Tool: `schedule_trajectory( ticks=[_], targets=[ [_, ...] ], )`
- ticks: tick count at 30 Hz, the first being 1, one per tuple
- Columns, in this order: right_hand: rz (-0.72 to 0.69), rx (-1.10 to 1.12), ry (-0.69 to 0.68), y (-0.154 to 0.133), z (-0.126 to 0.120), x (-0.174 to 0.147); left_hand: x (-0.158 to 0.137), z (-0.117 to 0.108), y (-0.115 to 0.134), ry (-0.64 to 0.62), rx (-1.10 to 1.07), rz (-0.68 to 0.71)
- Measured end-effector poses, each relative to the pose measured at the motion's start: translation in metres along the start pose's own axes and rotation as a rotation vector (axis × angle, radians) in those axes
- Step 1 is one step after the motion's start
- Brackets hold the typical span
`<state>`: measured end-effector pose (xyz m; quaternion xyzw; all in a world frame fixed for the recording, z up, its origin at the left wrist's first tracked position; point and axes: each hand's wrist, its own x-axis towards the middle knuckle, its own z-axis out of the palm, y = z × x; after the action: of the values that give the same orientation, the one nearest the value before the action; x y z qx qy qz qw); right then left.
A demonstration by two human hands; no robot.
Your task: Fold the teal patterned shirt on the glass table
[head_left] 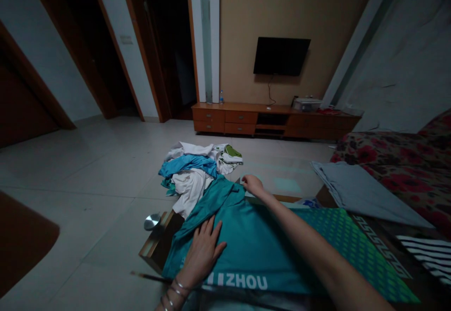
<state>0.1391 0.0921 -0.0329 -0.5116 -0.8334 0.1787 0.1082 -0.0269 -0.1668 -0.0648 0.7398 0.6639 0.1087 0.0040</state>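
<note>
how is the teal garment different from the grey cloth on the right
The teal garment carries white lettering, while the grey cloth looks plain. The teal garment is bunched toward its far left side; the grey cloth lies fairly flat. The left hand rests on the teal garment, whereas no hand touches the grey cloth. Both are fabric.

Living room with wall-mounted television (282, 56)
</note>
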Motion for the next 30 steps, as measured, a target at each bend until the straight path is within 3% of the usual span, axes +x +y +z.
schedule_trajectory(
  ticks=[5,7,14,20,24,30],
  targets=[
    [-0.381,-0.134,-0.037,-0.034,0.005,-0.008,0.0,-0.003,0.001,0.006,-0.045,-0.006],
    [-0.449,-0.235,-0.001,-0.042,0.011,-0.007,-0.001,0.0,0.0,0.019,-0.076,-0.018],
    [-0.307,-0.174,0.008,-0.042,0.012,0.031,-0.004,0.012,-0.012,0.224,-0.285,-0.126],
    [-0.281,-0.044,0.008,-0.051,0.018,0.064,-0.003,0.014,-0.021,0.37,-0.439,-0.287],
    [-0.23,0.026,0.012,-0.061,0.032,0.076,-0.003,0.015,-0.028,0.42,-0.524,-0.353],
    [-0.015,0.132,-0.031,-0.059,0.048,0.087,-0.003,0.009,-0.03,0.425,-0.568,-0.386]
  ],
)
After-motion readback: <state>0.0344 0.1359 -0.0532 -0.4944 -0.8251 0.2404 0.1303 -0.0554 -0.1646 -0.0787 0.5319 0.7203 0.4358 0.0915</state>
